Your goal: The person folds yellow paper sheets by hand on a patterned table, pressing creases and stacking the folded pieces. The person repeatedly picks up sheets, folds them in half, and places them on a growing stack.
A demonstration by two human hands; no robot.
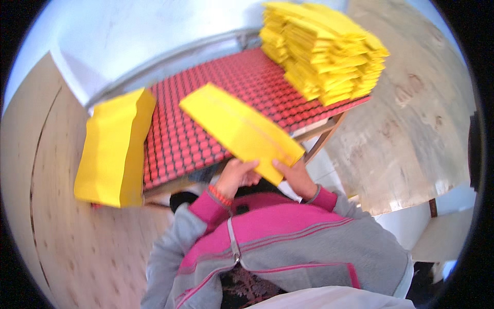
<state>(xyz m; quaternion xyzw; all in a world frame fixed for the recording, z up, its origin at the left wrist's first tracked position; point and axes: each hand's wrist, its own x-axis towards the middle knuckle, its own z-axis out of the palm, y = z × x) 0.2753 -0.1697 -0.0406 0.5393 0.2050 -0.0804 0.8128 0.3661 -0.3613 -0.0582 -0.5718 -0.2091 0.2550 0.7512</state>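
Both hands hold the near end of a long, flat yellow paper envelope [234, 121] with a faint lengthwise seam. It slants away to the far left above the table. My left hand [236, 175] is closed on its left edge, the thumb on top. At the near right corner, my right hand [297, 176] pinches it, thumb on top and fingers mostly hidden underneath. A neat block of yellow paper [108, 149] sits at the table's left end. A tall, uneven pile of yellow envelopes [329, 54] stands at the far right.
The table [175, 123] wears a red and black checked cover, and its wooden frame shows at the near right. A pale wall [154, 31] rises behind it. Wooden boards [56, 206] lie to the left, and a large stained board [406, 134] is on the right.
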